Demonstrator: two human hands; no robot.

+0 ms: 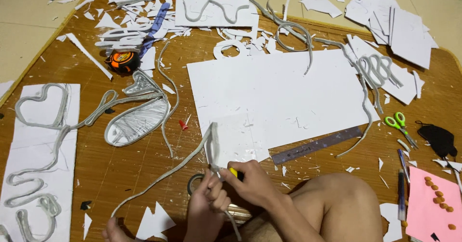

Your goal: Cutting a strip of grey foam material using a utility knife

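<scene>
My left hand (208, 201) pinches a grey flexible strip (168, 172) that bends up in a loop near the white board and trails down-left across the mat. My right hand (252, 182) grips a yellow-handled cutter (234, 172), its tip against the strip just above my left fingers. Both hands meet at the bottom centre, over a roll of dark tape (194, 180). The large white foam board (279, 97) lies just beyond them.
Grey ruler (317, 145) lies right of my hands, green scissors (398, 124) and pens farther right beside a pink sheet (430, 203). Orange tape measure (123, 61) sits upper left. White boards with glued strip shapes lie left (36, 146) and top (216, 12). Scraps cover the bamboo mat (130, 174). My knee (337, 198) is bottom right.
</scene>
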